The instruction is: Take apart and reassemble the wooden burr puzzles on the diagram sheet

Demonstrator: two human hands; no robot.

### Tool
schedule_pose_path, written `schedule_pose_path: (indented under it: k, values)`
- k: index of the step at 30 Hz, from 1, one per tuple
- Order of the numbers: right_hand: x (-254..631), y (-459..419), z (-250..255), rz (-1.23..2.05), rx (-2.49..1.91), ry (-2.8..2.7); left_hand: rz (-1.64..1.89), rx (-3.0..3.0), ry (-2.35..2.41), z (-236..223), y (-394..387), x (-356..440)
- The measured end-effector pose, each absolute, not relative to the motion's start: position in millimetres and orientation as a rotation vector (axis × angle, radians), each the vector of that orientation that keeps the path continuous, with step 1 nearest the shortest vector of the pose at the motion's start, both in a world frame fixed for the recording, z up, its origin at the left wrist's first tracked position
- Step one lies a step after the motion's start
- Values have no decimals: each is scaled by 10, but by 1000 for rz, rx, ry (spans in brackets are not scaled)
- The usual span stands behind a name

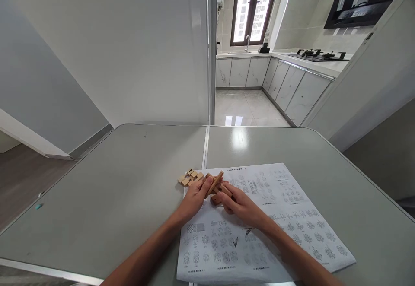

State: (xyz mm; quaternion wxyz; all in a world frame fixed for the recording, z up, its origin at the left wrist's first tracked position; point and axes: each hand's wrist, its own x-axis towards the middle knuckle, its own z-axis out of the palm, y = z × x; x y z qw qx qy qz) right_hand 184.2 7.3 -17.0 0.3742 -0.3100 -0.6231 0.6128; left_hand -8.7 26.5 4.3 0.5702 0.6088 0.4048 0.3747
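Note:
Several wooden puzzle pieces [214,185] cross one another between my hands, above the upper left part of a printed sheet. My left hand [196,196] grips them from the left, its thumb along a slanting stick. From the right, my right hand [238,204] closes on the same cluster, thumb and fingers around a short block. The fingers hide how the pieces fit together. Just beyond my left hand, more notched wooden pieces [190,177] lie grouped on the table, one bearing a dark mark. The sheet [227,234] shows rows of small assembly diagrams.
The grey table [97,208] has a seam down its middle and a pale rim. A small teal bit [39,206] lies near its left edge. Past the far edge are a wall panel [155,61] and a kitchen with a stove [319,55].

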Motion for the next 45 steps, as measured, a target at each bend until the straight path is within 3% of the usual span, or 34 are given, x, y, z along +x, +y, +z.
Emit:
schedule_pose_path:
  k: [11, 23, 31, 36, 45]
  values:
    - [2012, 198, -222, 922, -1067, -1785, 1100, 994, 916, 31, 330, -102]
    - [2037, 238, -399, 678, -1096, -2166, 1073, 936, 887, 12, 324, -92]
    - [2023, 228, -363, 680, -1035, -2150, 1067, 920, 900, 3, 317, -76]
    - [2039, 254, -310, 766, -1112, -1835, 1060, 932, 906, -7, 322, -66]
    - [2130, 314, -163, 1332, -1025, -1071, 1003, 970, 945, -41, 321, -66]
